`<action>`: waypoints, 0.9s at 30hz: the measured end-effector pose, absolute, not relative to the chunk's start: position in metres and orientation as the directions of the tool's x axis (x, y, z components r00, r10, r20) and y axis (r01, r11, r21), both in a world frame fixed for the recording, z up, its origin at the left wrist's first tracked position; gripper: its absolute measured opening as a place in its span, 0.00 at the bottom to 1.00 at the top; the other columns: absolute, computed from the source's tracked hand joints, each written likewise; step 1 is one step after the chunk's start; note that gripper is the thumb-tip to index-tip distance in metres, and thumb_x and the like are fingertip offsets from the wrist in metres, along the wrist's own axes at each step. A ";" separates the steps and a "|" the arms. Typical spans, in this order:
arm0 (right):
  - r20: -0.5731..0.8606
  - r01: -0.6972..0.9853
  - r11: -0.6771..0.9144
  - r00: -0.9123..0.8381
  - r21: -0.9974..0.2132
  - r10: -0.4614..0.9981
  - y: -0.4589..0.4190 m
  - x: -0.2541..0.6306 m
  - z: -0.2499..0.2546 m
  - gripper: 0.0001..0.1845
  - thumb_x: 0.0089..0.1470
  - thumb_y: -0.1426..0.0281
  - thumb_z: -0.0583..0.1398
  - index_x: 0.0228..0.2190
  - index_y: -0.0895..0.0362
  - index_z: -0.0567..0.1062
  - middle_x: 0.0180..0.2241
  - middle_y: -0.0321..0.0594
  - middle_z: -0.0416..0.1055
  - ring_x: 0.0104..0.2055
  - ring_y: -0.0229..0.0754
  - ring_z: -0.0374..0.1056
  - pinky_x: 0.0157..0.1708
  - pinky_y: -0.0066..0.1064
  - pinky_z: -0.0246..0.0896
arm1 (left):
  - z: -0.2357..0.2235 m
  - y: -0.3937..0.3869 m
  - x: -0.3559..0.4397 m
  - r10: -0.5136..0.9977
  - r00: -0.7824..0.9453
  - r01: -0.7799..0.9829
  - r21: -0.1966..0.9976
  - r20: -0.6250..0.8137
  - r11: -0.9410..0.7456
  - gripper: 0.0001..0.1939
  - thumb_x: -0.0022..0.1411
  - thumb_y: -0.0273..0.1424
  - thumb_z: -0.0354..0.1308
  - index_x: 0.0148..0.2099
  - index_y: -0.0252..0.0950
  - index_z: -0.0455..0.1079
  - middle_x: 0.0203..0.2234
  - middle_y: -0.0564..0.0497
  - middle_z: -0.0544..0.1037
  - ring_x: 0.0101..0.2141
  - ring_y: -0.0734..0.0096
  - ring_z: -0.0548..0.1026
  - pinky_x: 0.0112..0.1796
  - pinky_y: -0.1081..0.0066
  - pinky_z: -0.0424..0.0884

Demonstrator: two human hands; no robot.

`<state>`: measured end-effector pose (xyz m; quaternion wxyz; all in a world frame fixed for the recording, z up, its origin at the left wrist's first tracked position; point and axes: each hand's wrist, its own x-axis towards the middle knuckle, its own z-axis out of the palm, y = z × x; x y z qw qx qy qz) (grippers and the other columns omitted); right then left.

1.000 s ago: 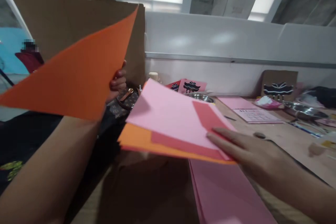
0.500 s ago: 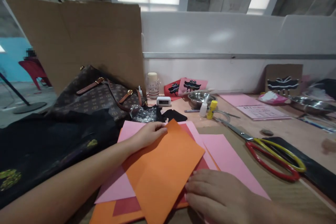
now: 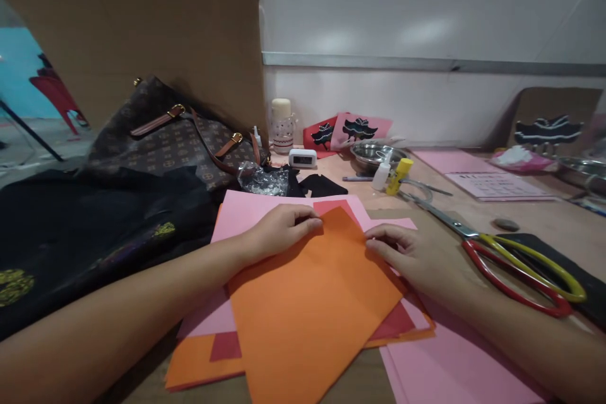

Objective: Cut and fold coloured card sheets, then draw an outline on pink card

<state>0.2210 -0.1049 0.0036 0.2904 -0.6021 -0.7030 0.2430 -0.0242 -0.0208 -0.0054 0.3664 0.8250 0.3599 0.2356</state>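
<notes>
Head view: both hands meet at the upper part of the orange sheet [image 3: 317, 303].
Left hand: the left hand [image 3: 284, 227] has its thumb and fingers nearly closed, pinching the sheet's upper left edge.
Right hand: the right hand [image 3: 392, 249] is loosely curled, thumb and fingertips pinching the upper right edge.
Orange sheet: turned with 1 corner away from the person, over the pile; its near end runs out of view.
Pile: pink [image 3: 250, 211], red [image 3: 226, 346] and orange [image 3: 203, 363] paper, edges uneven.
Right of pile: pink sheets [image 3: 416, 369], partly under the right forearm; scissors [image 3: 521, 274], 1 handle red, 1 yellow.
Beyond: clock [image 3: 303, 158], black pieces [image 3: 326, 185], bottle [image 3: 381, 177], yellow tube [image 3: 400, 177], bowl [image 3: 367, 156].
Left side: bag [image 3: 161, 145] behind black cloth [image 3: 99, 221].
</notes>
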 end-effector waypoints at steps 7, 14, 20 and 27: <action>0.082 0.712 0.090 -0.045 -0.696 0.996 -0.101 0.223 0.003 0.13 0.58 0.58 0.55 0.33 0.51 0.76 0.39 0.39 0.79 0.42 0.50 0.74 0.35 0.36 0.71 | 0.000 -0.009 -0.034 0.773 0.634 0.348 0.899 -0.018 -0.265 0.22 0.63 0.49 0.51 0.39 0.37 0.75 0.36 0.49 0.79 0.37 0.61 0.75 0.37 0.69 0.69; 0.107 0.736 0.107 -0.047 -0.669 0.993 -0.104 0.221 0.008 0.13 0.59 0.59 0.55 0.32 0.51 0.77 0.36 0.40 0.79 0.39 0.49 0.75 0.30 0.34 0.68 | 0.007 -0.015 -0.037 0.759 0.625 0.307 0.951 -0.183 -0.023 0.22 0.61 0.50 0.56 0.30 0.36 0.69 0.27 0.52 0.75 0.26 0.69 0.72 0.27 0.72 0.65; 0.051 0.679 0.031 0.010 -0.734 0.999 -0.107 0.214 0.007 0.13 0.58 0.59 0.56 0.32 0.53 0.76 0.40 0.41 0.78 0.43 0.49 0.73 0.35 0.33 0.68 | 0.011 -0.021 -0.037 0.738 0.629 0.259 0.961 -0.246 0.099 0.18 0.58 0.47 0.61 0.31 0.35 0.71 0.28 0.52 0.74 0.27 0.72 0.71 0.27 0.74 0.65; 0.007 0.685 -0.005 0.015 -0.729 1.000 -0.109 0.211 0.013 0.12 0.58 0.60 0.56 0.32 0.53 0.76 0.40 0.41 0.78 0.42 0.49 0.73 0.36 0.34 0.68 | 0.012 -0.019 -0.036 0.729 0.645 0.252 0.964 -0.230 0.082 0.16 0.59 0.43 0.61 0.30 0.35 0.71 0.26 0.53 0.73 0.26 0.74 0.70 0.27 0.74 0.64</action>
